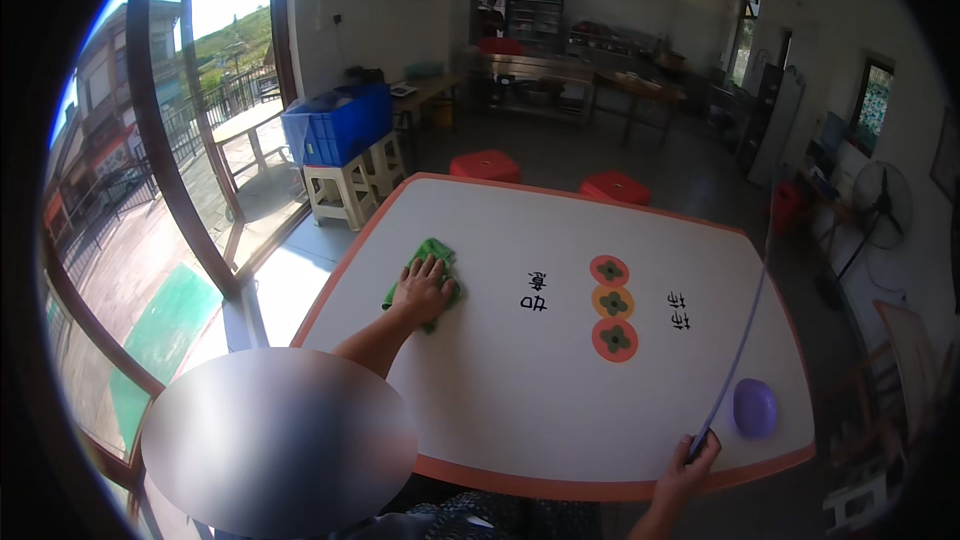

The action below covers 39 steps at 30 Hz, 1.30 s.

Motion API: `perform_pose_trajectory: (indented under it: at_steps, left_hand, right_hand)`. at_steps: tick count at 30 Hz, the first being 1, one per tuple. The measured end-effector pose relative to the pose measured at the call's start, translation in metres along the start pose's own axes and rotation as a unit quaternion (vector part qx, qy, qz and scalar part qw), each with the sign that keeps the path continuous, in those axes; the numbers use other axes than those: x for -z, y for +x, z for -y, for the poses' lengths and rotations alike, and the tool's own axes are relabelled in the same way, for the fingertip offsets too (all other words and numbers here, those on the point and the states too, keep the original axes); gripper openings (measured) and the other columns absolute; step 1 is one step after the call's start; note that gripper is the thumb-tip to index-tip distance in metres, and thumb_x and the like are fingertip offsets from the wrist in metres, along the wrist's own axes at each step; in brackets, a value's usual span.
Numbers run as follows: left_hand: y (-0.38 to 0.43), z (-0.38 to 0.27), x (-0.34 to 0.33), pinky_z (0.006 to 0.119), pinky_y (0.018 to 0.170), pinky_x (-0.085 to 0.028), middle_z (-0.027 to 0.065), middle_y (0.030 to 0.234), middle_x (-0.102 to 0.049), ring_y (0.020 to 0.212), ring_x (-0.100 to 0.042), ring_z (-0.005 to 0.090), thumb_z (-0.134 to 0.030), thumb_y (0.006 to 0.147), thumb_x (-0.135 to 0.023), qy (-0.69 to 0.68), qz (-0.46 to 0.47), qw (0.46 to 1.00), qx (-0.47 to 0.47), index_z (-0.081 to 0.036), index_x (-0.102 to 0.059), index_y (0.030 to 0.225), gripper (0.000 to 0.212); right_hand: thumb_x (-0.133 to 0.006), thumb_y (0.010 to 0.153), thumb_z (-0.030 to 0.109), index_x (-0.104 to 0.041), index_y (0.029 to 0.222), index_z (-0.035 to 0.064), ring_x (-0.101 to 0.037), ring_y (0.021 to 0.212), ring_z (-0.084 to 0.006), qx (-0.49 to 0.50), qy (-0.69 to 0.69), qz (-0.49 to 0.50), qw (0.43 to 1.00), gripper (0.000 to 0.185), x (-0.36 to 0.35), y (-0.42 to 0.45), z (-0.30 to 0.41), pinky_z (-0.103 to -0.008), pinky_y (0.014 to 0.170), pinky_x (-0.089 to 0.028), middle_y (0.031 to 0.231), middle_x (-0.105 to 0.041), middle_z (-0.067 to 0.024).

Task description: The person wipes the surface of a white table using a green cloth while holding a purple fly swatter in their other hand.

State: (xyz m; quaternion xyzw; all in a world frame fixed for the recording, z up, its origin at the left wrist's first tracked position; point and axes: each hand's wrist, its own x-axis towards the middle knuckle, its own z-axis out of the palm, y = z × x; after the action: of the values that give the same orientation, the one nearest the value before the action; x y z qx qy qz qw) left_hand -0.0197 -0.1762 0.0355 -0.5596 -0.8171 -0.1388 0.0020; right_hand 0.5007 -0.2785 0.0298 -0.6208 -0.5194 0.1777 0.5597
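Observation:
My left hand (424, 289) lies palm down over a crumpled green cloth (433, 249), holding it against the white tabletop (495, 405) near its left side. Part of the cloth is hidden under the fingers. At the near right edge of the table, my right hand (696, 456) grips one end of a long thin purple rod (739, 356). The rod slants up and away, and its far end is faint against the dark room. A shallow purple dish (754, 408) sits on the table to the right of that hand.
Orange edging (525, 474) rims the table, printed with persimmons (615, 304) and characters. Red stools (486, 166) stand beyond it. Left are a blue crate (337, 124) on cream stools (337, 191) and a glass door. A standing fan (883, 202) is at right. A person (491, 19) is far back.

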Motion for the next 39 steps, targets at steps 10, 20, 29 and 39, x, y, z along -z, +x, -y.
perform_pose_trajectory:
  at_steps: [10,20,29,39]
  left_hand:
    - [0.003,0.003,-0.005,0.047,0.121,-0.017,0.0135,0.159,-0.032,0.148,-0.026,0.034,-0.05,0.098,-0.041,0.002,-0.011,1.0,-0.006,-0.012,-0.038,0.151,0.065]
    - [0.003,0.004,-0.007,0.048,0.12,-0.019,0.014,0.158,-0.033,0.146,-0.028,0.0354,-0.05,0.098,-0.041,0.002,-0.02,1.0,-0.01,-0.011,-0.039,0.15,0.065]
    - [0.003,0.003,-0.007,0.048,0.119,-0.02,0.0141,0.158,-0.034,0.146,-0.029,0.0351,-0.05,0.097,-0.041,0.007,-0.023,1.0,-0.014,-0.011,-0.04,0.149,0.065]
    - [0.001,0.007,-0.007,0.048,0.119,-0.02,0.014,0.158,-0.034,0.146,-0.029,0.0346,-0.049,0.098,-0.041,0.007,-0.023,1.0,-0.01,-0.01,-0.041,0.149,0.065]
  right_hand:
    - [-0.051,0.101,0.008,-0.044,0.126,-0.0019,-0.057,0.099,-0.0223,0.044,0.015,-0.007,0.999,0.028,-0.002,0.001,-0.01,-0.0324,0.091,-0.044,0.113,-0.059,-0.016]
    - [-0.051,0.102,0.012,-0.045,0.127,-0.0008,-0.058,0.098,-0.0235,0.022,-0.035,-0.015,0.999,0.029,-0.002,-0.001,0.003,-0.0342,0.089,-0.046,0.113,-0.06,-0.0163]
    - [-0.051,0.101,0.011,-0.045,0.127,-0.001,-0.058,0.097,-0.0229,0.013,-0.02,-0.006,1.0,0.03,-0.001,0.0,0.005,-0.0341,0.088,-0.046,0.112,-0.06,-0.0159]
    - [-0.051,0.101,0.009,-0.044,0.128,-0.0023,-0.057,0.105,-0.0244,0.033,0.011,-0.005,0.999,0.031,-0.005,0.001,-0.011,-0.0347,0.094,-0.044,0.118,-0.059,-0.0172]
